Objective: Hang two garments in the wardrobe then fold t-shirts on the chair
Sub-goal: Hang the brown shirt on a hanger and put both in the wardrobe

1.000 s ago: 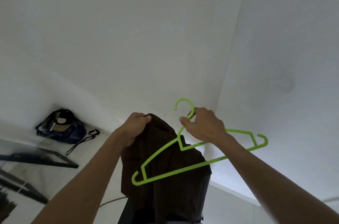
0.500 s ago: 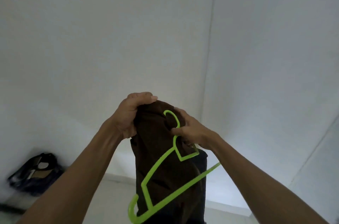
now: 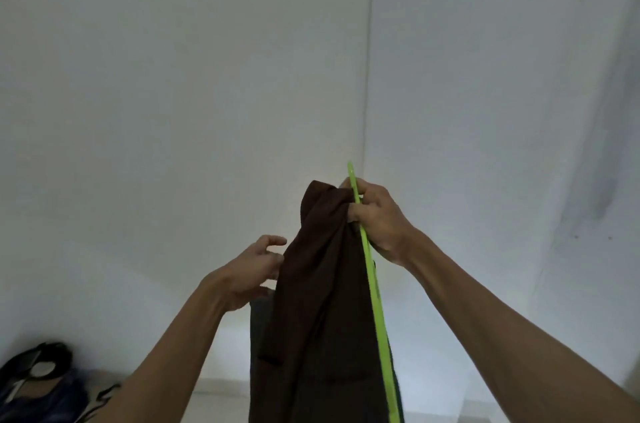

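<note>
A dark brown garment (image 3: 318, 301) hangs in front of me, bunched at its top. My right hand (image 3: 375, 218) grips the top of the garment together with a bright green plastic hanger (image 3: 375, 312), which I see edge-on as a thin line running down the cloth's right side. My left hand (image 3: 251, 270) is lower, beside the garment's left edge, with its fingers loosely spread and holding nothing. The wardrobe and the chair are out of view.
White walls meet at a corner (image 3: 367, 76) straight ahead. A dark blue bag (image 3: 38, 384) with straps lies on the pale floor at the lower left.
My left hand has let go of the garment's top and dropped to its left side. My right hand now holds garment and hanger together, and the hanger has turned edge-on.
</note>
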Tool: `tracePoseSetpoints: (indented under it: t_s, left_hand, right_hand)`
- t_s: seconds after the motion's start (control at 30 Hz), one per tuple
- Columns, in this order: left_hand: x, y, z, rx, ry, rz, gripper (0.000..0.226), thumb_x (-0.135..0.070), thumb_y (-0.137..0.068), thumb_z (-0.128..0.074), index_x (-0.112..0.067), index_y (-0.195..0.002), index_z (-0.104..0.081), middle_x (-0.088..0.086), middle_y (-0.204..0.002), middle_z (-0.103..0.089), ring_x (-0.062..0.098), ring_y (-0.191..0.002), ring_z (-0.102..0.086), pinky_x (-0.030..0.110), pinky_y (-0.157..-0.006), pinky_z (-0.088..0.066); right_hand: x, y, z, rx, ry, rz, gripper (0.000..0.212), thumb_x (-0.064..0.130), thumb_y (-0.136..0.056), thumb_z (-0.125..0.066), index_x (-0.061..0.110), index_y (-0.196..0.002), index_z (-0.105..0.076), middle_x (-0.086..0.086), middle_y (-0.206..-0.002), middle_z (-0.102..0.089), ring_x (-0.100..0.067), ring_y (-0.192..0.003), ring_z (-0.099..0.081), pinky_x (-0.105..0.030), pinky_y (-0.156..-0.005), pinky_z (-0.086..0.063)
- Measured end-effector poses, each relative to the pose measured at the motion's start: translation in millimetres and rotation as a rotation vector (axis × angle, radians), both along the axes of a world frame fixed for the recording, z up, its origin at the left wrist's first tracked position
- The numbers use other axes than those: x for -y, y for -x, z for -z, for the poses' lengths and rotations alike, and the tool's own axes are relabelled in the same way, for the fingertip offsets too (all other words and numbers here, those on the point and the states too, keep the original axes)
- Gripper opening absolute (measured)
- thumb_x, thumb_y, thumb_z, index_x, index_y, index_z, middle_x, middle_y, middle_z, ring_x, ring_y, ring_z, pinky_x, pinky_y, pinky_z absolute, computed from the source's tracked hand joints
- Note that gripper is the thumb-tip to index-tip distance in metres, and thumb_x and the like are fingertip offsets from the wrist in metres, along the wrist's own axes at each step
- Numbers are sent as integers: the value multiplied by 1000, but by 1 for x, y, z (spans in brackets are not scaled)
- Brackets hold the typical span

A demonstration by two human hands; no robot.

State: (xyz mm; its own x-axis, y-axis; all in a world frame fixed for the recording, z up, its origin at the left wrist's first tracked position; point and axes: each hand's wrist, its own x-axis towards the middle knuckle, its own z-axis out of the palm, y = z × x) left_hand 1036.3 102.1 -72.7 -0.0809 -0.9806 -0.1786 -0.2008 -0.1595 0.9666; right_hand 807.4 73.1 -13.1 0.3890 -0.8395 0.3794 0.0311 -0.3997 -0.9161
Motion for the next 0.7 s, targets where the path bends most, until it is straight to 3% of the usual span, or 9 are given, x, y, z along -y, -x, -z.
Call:
tracePoseSetpoints:
  t_s: [0.07, 0.1, 0.17, 0.23, 0.3, 0.37, 0.53, 0.6, 0.7]
  left_hand:
    - [-3, 12, 5, 87, 109, 94, 66, 5, -90, -58, -36, -139, -41, 3, -124, -55, 29, -104, -65, 38, -78, -60]
    - [-3, 19, 5, 98, 162, 153, 65, 6, -91, -60, -37, -136, -45, 0, -124, -57, 27, -108, -66, 37, -81, -60]
    - [-4, 30, 0, 195, 213, 172, 42, 4, -92, -60, -29, -119, -59, 2, -110, -67, 16, -99, -70, 38, -83, -61]
    - [-4, 37, -6, 250, 249, 112, 21, 1, -94, -59, -14, -104, -69, 11, -97, -73, 23, -90, -71, 51, -87, -58]
    - [-8, 42, -16, 110, 325, 21, 15, -7, -97, -59, -9, -105, -72, 11, -98, -75, 27, -95, -72, 47, -91, -57]
    - [-11, 47, -29, -46, 397, -53, 20, -11, -100, -53, -7, -110, -71, 14, -104, -74, 29, -102, -70, 42, -93, -54]
    - [-12, 80, -69, -176, 533, -121, 27, 0, -101, -46, -5, -113, -69, 15, -110, -72, 25, -101, -69, 30, -86, -56]
    - [-13, 96, -84, -278, 552, -174, 24, -1, -101, -49, -5, -111, -69, 14, -108, -72, 23, -96, -70, 30, -85, -58]
    - [-13, 116, -105, -310, 586, -265, 18, -1, -97, -55, -5, -103, -72, 9, -96, -74, 17, -84, -72, 28, -78, -60]
  right_hand:
    - [-9, 4, -14, 81, -18, -130, 20, -7, -74, -51, 13, -73, -53, 5, -59, -53, -7, -51, -52, -16, -51, -44]
    - [-11, 8, -19, 112, -28, -180, 22, -12, -78, -49, 10, -75, -49, 6, -56, -54, -4, -48, -52, -14, -49, -43]
    - [-15, 17, -28, 128, -30, -255, 23, -16, -80, -45, 7, -76, -44, 8, -52, -53, -1, -42, -50, -12, -44, -41]
    - [-20, 31, -37, 121, -32, -273, 27, -20, -85, -42, 6, -77, -43, 7, -51, -53, -1, -40, -51, -12, -43, -41]
    - [-18, 52, -41, 97, -41, -214, 32, -24, -88, -36, 5, -77, -45, 5, -51, -54, -2, -41, -51, -12, -42, -41]
    - [-14, 75, -43, 22, -9, -106, 25, -18, -81, -44, 6, -76, -50, 3, -56, -55, -5, -46, -50, -15, -43, -39]
    - [-11, 124, -32, -204, 15, 35, 17, -2, -71, -53, 12, -77, -61, -2, -64, -52, -10, -53, -45, -22, -53, -35]
    - [-14, 133, -32, -323, 51, 37, 21, -5, -83, -60, 14, -91, -65, -1, -66, -55, -9, -55, -48, -22, -58, -39]
    - [-16, 141, -40, -495, 79, 75, 49, -6, -86, -60, 25, -123, -61, 8, -53, -49, -8, -51, -45, -20, -59, -40]
